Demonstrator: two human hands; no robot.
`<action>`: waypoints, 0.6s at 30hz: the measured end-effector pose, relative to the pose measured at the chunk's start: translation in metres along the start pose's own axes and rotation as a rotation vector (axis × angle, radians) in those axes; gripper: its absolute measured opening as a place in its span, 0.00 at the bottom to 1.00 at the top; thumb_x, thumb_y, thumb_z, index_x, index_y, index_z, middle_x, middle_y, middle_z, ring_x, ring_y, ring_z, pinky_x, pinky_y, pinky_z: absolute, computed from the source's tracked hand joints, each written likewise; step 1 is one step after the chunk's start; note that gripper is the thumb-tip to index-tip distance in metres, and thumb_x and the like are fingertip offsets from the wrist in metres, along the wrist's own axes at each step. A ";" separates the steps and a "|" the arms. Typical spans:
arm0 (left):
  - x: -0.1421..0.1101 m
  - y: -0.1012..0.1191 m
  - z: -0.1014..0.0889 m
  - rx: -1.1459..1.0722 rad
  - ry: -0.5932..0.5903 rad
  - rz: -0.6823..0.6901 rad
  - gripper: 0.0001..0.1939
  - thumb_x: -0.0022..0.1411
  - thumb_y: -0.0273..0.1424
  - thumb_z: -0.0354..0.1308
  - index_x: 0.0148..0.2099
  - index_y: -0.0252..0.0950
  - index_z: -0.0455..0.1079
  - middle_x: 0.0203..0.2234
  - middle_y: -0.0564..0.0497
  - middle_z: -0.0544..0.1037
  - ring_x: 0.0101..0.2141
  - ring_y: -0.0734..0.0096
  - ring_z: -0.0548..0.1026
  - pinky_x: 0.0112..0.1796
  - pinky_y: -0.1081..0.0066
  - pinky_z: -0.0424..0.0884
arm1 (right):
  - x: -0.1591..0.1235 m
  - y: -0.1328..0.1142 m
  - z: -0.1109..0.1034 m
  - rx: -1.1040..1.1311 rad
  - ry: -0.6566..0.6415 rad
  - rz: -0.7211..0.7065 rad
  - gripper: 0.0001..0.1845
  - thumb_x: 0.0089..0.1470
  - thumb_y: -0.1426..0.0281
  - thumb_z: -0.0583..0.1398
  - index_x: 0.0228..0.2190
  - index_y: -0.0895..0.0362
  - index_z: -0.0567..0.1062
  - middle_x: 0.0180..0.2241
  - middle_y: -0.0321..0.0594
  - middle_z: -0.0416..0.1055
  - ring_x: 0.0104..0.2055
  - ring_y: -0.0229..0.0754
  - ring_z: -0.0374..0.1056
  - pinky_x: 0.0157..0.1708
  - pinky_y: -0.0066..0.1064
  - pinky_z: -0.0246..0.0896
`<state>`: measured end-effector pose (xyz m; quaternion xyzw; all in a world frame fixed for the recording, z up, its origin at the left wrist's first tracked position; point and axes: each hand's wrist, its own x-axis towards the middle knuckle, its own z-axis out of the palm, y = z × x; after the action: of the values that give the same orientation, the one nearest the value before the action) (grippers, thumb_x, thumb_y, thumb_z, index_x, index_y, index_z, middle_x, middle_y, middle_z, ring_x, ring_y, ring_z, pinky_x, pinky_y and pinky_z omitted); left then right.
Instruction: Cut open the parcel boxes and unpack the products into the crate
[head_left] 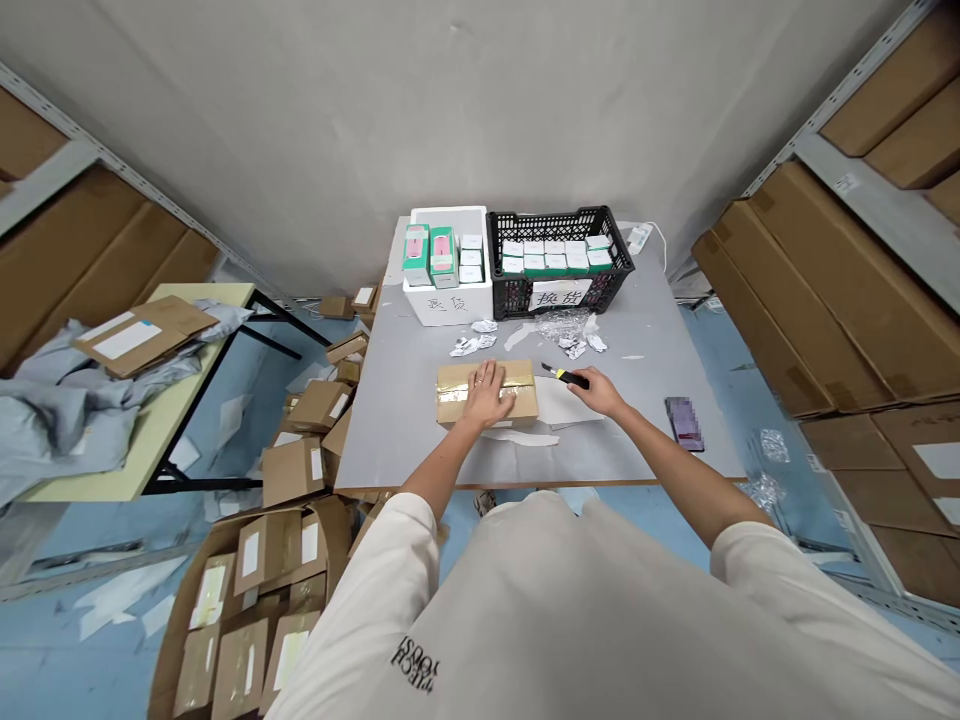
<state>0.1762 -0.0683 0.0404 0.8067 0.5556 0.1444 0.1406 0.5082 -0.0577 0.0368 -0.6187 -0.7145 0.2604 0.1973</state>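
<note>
Along the surface's (382, 445) front edge, the open left hand (484, 393) lies flat on a taped cardboard parcel (452, 392). The right hand (592, 392), its grip closed, holds a yellow-and-black utility knife (559, 375) just beside the parcel. Small boxes fill a white foam box (448, 214) and a black plastic crate (555, 222) at the far edge.

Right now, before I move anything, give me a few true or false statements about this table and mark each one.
The left hand rests on a taped cardboard parcel. True.
The right hand holds a yellow-and-black utility knife. True.
The phone lies on the parcel. False: it lies near the right edge of the grey table.
The black plastic crate stands left of the white foam box. False: it stands to the box's right.
</note>
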 end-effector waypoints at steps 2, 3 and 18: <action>-0.010 -0.009 -0.009 0.002 -0.008 0.002 0.37 0.69 0.50 0.51 0.73 0.38 0.55 0.74 0.40 0.52 0.73 0.49 0.46 0.70 0.46 0.39 | -0.002 -0.008 0.008 0.036 -0.001 -0.007 0.21 0.60 0.57 0.62 0.51 0.53 0.77 0.48 0.47 0.75 0.49 0.52 0.73 0.52 0.42 0.66; -0.017 -0.015 -0.015 0.011 -0.011 -0.003 0.38 0.68 0.51 0.52 0.73 0.39 0.55 0.74 0.41 0.52 0.73 0.49 0.46 0.70 0.45 0.38 | -0.002 -0.012 0.012 0.063 0.001 -0.011 0.21 0.60 0.57 0.62 0.51 0.53 0.77 0.48 0.47 0.75 0.50 0.52 0.73 0.52 0.42 0.66; -0.071 -0.080 -0.036 -0.250 -0.070 -0.405 0.49 0.59 0.49 0.65 0.76 0.46 0.48 0.69 0.38 0.56 0.65 0.43 0.64 0.60 0.53 0.66 | -0.010 -0.079 0.053 0.413 -0.001 0.065 0.24 0.62 0.49 0.56 0.49 0.53 0.70 0.46 0.44 0.79 0.48 0.47 0.74 0.50 0.41 0.69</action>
<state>0.0695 -0.1049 0.0374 0.6594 0.6788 0.1530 0.2847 0.4162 -0.0819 0.0441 -0.5877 -0.6257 0.4079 0.3109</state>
